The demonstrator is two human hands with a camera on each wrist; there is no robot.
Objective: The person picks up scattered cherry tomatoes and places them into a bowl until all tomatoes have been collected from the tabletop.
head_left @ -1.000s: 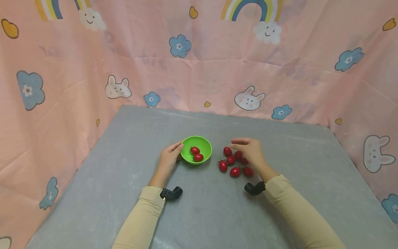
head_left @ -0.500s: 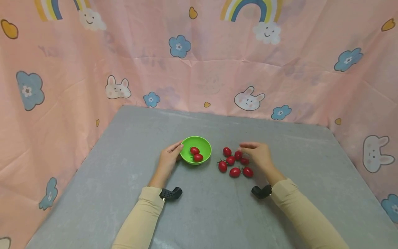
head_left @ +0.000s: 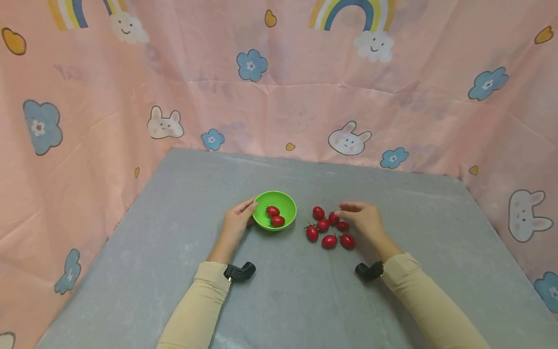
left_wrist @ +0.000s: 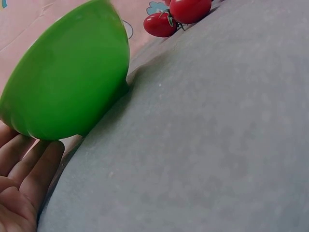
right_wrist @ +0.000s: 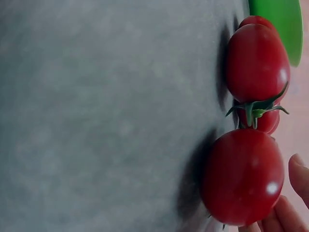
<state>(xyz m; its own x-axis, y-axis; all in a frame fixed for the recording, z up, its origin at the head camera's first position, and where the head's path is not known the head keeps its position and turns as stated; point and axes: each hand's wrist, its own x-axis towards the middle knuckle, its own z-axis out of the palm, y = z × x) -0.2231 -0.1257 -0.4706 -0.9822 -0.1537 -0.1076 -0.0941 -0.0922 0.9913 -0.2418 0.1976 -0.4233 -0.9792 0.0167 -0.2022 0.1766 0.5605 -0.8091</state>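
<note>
My left hand [head_left: 236,222] holds a small green bowl [head_left: 285,201] at its left side, thumb at the rim. In the left wrist view, its fingers [left_wrist: 41,169] touch the bowl's outer wall low down. Two red cherry tomatoes [head_left: 277,221] lie inside the bowl. Several more lie loose on the table to its right. My right hand [head_left: 365,220] is over the right side of this group, its thumb tip overlapping the back tomato [head_left: 333,218] in the head view. In the right wrist view, thumb and fingers [right_wrist: 285,215] stand apart beyond a large near tomato [right_wrist: 244,179].
The grey table [head_left: 279,295] spreads around the bowl and tomatoes. A pink patterned curtain [head_left: 279,106] hangs along its back and sides. Black cameras are strapped to both wrists, such as the left wrist camera [head_left: 240,272].
My right hand has moved to the right and slightly nearer the body, from the back-left tomato to the one beside it. The left hand and bowl stay in place.
</note>
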